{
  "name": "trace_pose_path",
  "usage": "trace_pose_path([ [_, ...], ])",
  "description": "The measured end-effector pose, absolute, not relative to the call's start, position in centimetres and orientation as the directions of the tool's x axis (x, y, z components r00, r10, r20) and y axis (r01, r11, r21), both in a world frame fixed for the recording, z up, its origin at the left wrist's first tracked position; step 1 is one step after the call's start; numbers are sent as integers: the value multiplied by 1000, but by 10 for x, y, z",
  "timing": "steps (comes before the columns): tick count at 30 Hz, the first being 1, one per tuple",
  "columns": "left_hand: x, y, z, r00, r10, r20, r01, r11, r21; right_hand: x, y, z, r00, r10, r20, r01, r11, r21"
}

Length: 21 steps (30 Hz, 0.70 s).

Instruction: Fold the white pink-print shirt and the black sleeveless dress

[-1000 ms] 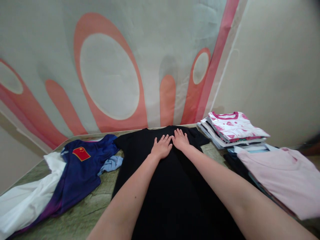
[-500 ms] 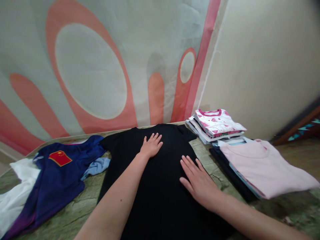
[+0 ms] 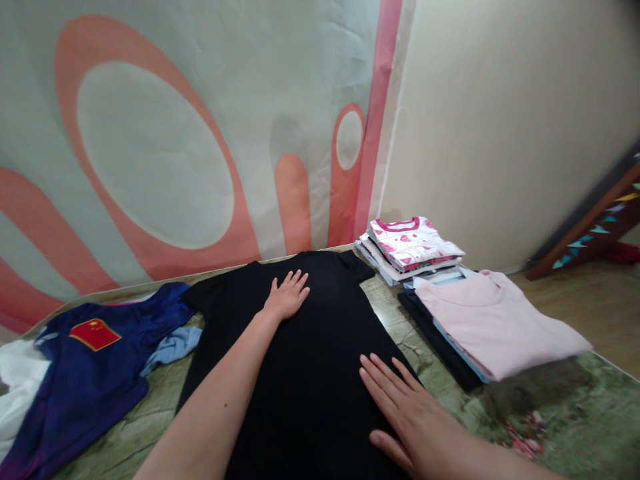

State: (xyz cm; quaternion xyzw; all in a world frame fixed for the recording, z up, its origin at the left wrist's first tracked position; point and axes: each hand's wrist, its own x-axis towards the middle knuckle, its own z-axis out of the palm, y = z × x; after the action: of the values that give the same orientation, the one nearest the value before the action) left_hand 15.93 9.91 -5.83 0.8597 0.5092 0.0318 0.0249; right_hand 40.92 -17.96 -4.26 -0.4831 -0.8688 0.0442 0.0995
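Note:
A black T-shirt (image 3: 305, 373) lies spread out flat, its collar end toward the wall and its lower part running out of view at the bottom. My left hand (image 3: 287, 295) rests flat on the upper chest of the shirt, fingers stretched out. Nearer to me, my right hand (image 3: 400, 400) lies palm down at the shirt's right side, its fingers straight and the thumb apart. Neither hand grips anything. The forearms cover parts of the shirt.
On the left lie a navy jersey (image 3: 95, 393) with a red flag patch, a light blue garment (image 3: 173, 347) and a white garment (image 3: 17, 380). Folded clothes stand at right: a pink-printed white shirt (image 3: 415, 241) and a pink shirt (image 3: 500, 320) top the piles. Behind is a patterned wall (image 3: 310, 67).
My right hand has slid down the shirt toward me, while my left hand stays on its upper part. The camera view has shifted a little to the right.

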Motion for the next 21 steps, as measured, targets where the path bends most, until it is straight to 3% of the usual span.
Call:
trace_pose_path([
  [4, 160, 100, -58, 478, 878, 29, 876, -479, 57, 395, -143, -28, -393, 909, 142, 870, 417, -262],
  [9, 161, 100, -57, 465, 885, 23, 883, -466, 51, 398, -121, -37, -376, 912, 163, 867, 409, -286],
  [17, 162, 100, -53, 442, 896, 49, 892, -445, 78, 430, -206, -46, -493, 841, 220, 817, 535, -215],
  [21, 195, 80, -40, 382, 905, 188, 914, -400, 69, 439, -219, -37, -587, 760, 280, 727, 646, -231],
])
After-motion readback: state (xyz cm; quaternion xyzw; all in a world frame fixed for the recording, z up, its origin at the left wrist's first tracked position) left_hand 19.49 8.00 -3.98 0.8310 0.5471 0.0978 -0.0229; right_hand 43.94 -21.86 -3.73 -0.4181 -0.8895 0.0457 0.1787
